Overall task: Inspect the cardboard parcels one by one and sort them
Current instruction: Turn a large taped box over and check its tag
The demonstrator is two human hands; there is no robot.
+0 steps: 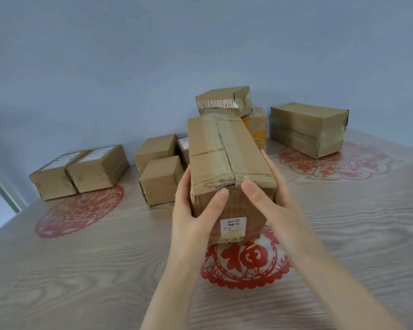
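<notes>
On the table [105,270], held parcel [227,151], boxes [222,98] crowding behind

- The held parcel [227,158] covers most fingers of the left hand [196,206] and right hand [270,194].
- Behind it, an orange parcel [256,126] and a small labelled parcel [183,148] show only in part.
- Its white sticker [233,226] reads "141"; the rest is illegible.
- Labels on the left pair of parcels [79,158] are too blurred to read.
- The red paper-cut [246,258] is hidden along its top.
</notes>
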